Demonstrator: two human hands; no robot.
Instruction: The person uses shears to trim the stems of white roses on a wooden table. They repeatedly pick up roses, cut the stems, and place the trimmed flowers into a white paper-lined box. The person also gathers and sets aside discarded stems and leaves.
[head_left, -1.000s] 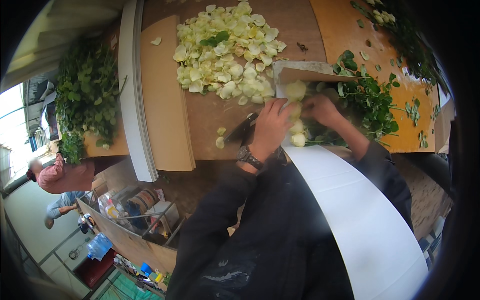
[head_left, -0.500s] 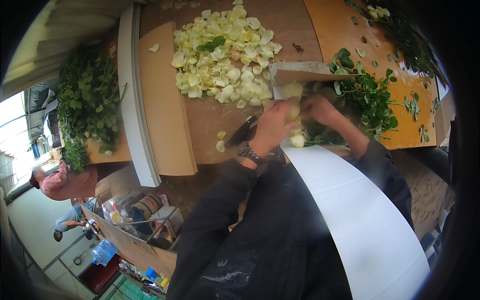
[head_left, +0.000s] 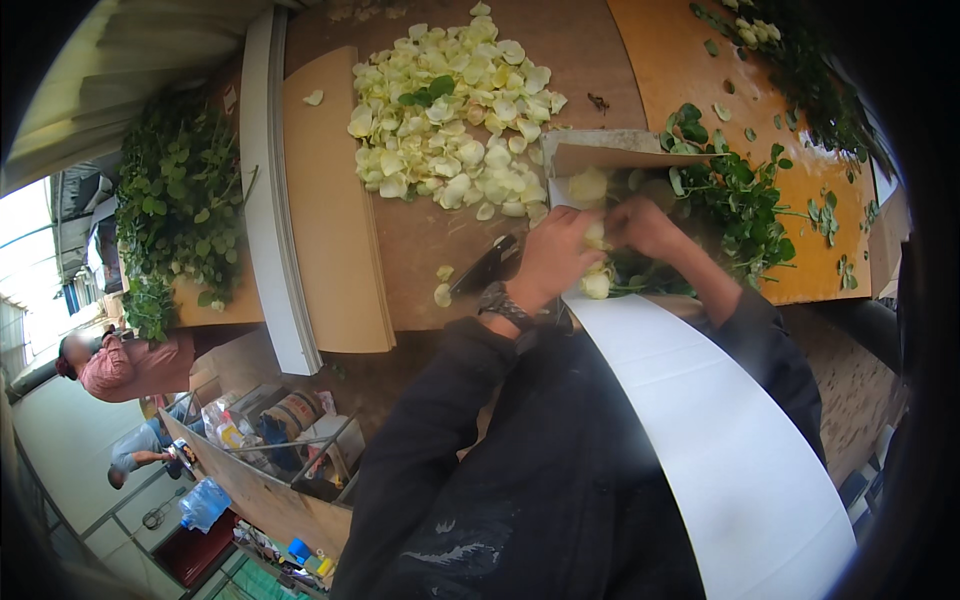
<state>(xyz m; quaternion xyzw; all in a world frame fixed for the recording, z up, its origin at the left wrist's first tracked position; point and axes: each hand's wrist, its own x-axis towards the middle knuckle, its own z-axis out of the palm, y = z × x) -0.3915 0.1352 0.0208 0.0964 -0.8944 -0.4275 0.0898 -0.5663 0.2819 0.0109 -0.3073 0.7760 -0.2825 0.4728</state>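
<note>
Both hands meet over a short row of cream roses on the white cardboard strip. My left hand, a dark watch on its wrist, has its fingers curled against a middle rose. My right hand is closed close to that rose's stem side; what its fingertips pinch is hidden. Farther away lies another cream rose, just below a raised board. A nearer rose sits by the strip's near part. Leafy green stems spread to the right of my right hand.
A heap of cream petals covers the table's far middle. A black long tool lies left of my left hand. Stacked boards and a leafy bundle stand left. Two people are farther off, one in a pink top.
My left hand has shifted slightly over the middle rose, covering more of it, and my right hand has edged inward. At left, the person in pink has drawn their arm in from the leaves.
</note>
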